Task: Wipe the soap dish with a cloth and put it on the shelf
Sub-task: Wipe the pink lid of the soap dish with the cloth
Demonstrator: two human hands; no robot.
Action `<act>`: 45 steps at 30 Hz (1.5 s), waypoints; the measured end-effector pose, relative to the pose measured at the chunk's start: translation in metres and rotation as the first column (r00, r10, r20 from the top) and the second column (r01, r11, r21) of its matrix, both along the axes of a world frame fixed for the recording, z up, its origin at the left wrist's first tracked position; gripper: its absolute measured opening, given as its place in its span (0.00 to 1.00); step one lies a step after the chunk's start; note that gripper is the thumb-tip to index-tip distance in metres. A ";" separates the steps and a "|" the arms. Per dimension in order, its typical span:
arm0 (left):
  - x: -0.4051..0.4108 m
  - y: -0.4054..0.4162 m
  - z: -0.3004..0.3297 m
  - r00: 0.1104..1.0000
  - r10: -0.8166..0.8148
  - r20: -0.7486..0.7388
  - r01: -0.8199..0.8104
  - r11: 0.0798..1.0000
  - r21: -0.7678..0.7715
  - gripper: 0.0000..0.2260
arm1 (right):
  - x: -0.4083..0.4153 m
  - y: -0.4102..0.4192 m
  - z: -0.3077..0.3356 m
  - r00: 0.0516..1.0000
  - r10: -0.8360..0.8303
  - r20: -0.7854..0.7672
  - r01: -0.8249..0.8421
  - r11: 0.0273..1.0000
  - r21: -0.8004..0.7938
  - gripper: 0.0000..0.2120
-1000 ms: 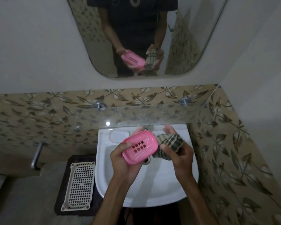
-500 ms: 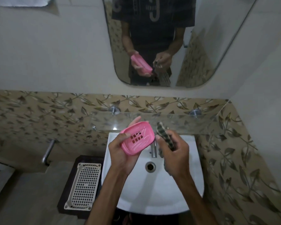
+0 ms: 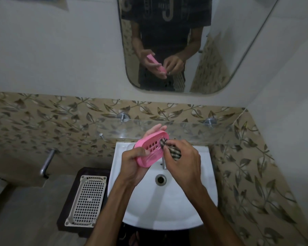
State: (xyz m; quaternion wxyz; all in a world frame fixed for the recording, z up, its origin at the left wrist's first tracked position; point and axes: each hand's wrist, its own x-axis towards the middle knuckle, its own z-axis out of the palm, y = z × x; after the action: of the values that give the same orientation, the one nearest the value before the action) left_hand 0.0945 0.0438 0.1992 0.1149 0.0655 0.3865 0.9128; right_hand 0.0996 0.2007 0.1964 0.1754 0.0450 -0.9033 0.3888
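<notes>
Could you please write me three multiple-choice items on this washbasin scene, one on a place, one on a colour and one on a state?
1. Where is the soap dish?
A. On the glass shelf
B. Held over the sink
C. On the floor

2. What colour is the soap dish?
A. Pink
B. Blue
C. White

3. What is the right hand doing?
A. Hanging idle
B. Turning the tap
C. Pinching the checked cloth against the dish

Answers: 1 B, the left hand grips it above the sink, below the glass shelf; 2 A, it is plainly pink; 3 C, the cloth's tip meets the dish's inside.
</notes>
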 end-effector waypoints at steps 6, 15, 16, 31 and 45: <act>0.001 0.000 -0.007 0.996 0.083 -0.016 -0.083 0.996 0.044 0.39 | 0.003 -0.001 -0.001 0.998 0.062 -0.018 -0.061 0.997 0.039 0.08; -0.002 0.007 -0.009 0.989 0.151 0.012 -0.151 0.986 0.077 0.37 | -0.007 0.004 0.003 0.997 0.078 -0.021 -0.077 0.996 0.052 0.07; -0.004 0.008 -0.008 0.988 0.152 0.009 -0.153 0.986 0.071 0.37 | -0.007 0.004 0.004 0.997 0.074 -0.030 -0.073 0.996 0.049 0.07; -0.011 0.023 0.015 0.991 0.132 -0.001 -0.131 0.989 0.068 0.38 | -0.013 0.012 0.007 0.976 0.089 -0.198 -0.084 0.996 0.034 0.11; -0.007 0.038 0.019 0.988 0.121 -0.100 -0.121 0.993 0.014 0.39 | -0.017 0.028 0.010 0.998 0.045 -0.044 -0.041 0.995 0.086 0.04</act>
State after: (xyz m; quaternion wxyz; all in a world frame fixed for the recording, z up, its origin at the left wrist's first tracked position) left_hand 0.0874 0.0816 0.2178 0.0393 0.0885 0.3912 0.9152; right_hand 0.0827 0.2285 0.2064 0.1853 0.0808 -0.9137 0.3525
